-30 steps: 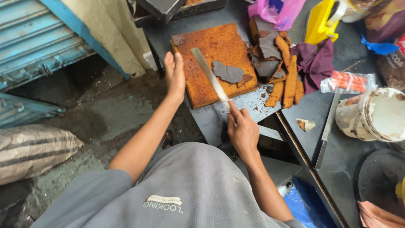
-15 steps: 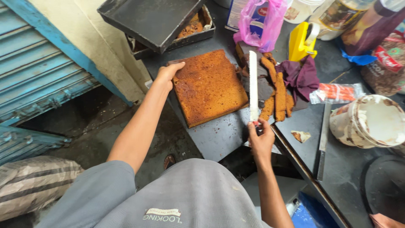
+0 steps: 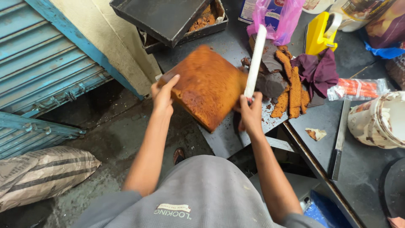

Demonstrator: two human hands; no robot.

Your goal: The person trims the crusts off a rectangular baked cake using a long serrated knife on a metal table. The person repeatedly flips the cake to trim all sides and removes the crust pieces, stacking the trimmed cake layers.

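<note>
The dark metal worktop (image 3: pixel 363 177) ran ahead of and to the right of both hands, with stacked black baking trays (image 3: pixel 168 17) lying beyond the fingertips at its far edge. A striped sack (image 3: pixel 42 173) lay on the ground well to the left of the left fingers.

The large square slab of brown cake (image 3: pixel 209 86) sat between the two hands, tilted, with one corner towards the person and its near corner hanging over the worktop's edge. The left hand (image 3: pixel 163 96) was closed on the slab's left corner, fingers on top; the thumb could not be seen. The right hand (image 3: pixel 251 114) was wrapped tight around the handle of a long pale-bladed knife (image 3: pixel 255 61), whose blade rose straight away from the fingers along the slab's right edge, touching or just beside it.

Just right of the blade lay a pile of brown trimmed crust strips (image 3: pixel 291 90) and dark pieces. Beyond them, further right of the right fingers, were a purple cloth (image 3: pixel 320 69) and a yellow jug (image 3: pixel 318 33). A pink plastic bag (image 3: pixel 282 17) sat past the knife tip. A smeared white bucket (image 3: pixel 379 122) stood well to the right, with a flat metal bar (image 3: pixel 339 139) between it and the right hand.
</note>
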